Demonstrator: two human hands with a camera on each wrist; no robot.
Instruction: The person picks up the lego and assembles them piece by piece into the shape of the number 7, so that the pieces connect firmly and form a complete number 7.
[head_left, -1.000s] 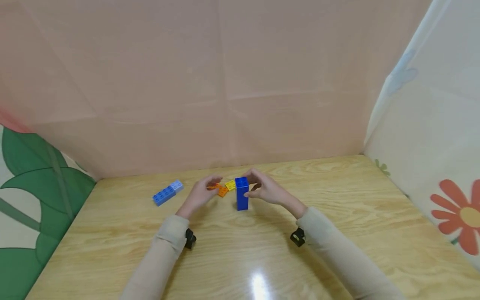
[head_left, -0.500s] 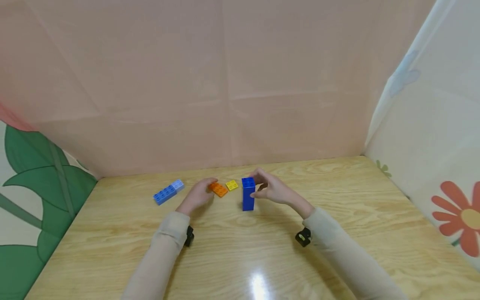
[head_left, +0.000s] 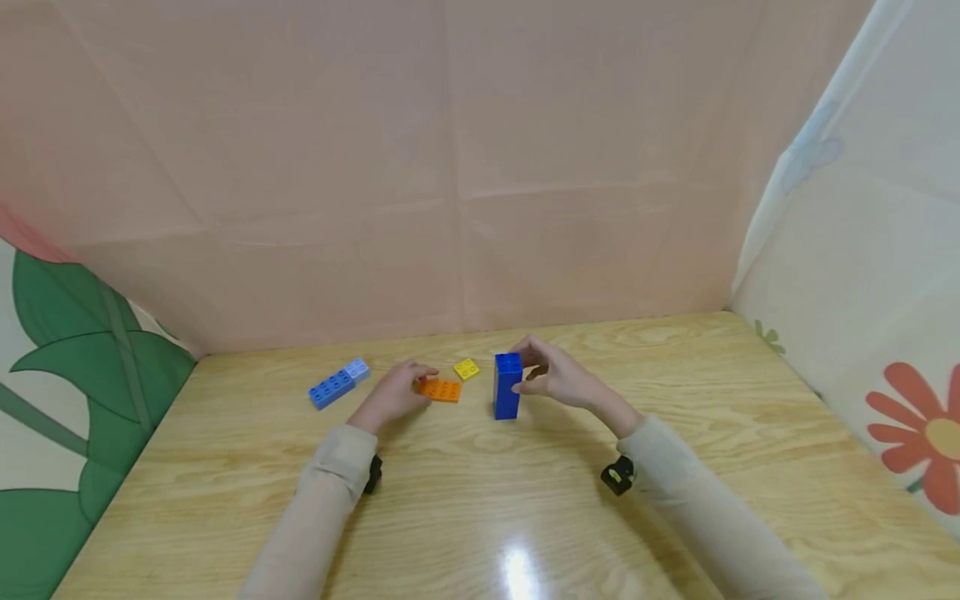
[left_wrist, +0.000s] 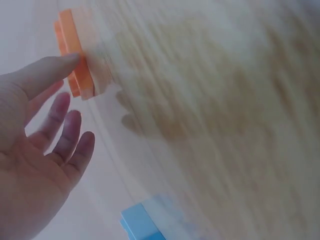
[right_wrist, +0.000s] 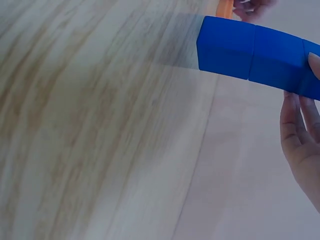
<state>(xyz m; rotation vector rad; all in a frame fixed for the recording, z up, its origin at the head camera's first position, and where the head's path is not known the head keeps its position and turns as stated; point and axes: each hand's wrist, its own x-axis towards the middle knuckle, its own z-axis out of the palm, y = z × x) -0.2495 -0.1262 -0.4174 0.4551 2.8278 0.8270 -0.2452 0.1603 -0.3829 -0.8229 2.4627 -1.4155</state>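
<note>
In the head view my left hand is at a flat orange building brick with studs on top. The left wrist view shows the thumb on the side of that orange brick, the other fingers loosely bent and partly behind it. My right hand grips an upright tower of dark blue building bricks near its top. In the right wrist view the thumb is on one side of the stacked blue bricks and fingers on the other. Whether the tower's foot touches the table is unclear.
A small yellow brick lies behind the orange one. To the left, a blue brick and a lighter blue one sit end to end. The wooden table ends at a pink cloth backdrop.
The orange brick has turned and come slightly nearer at my left hand, apart from the yellow brick. My right hand has shifted the blue tower to the right.
</note>
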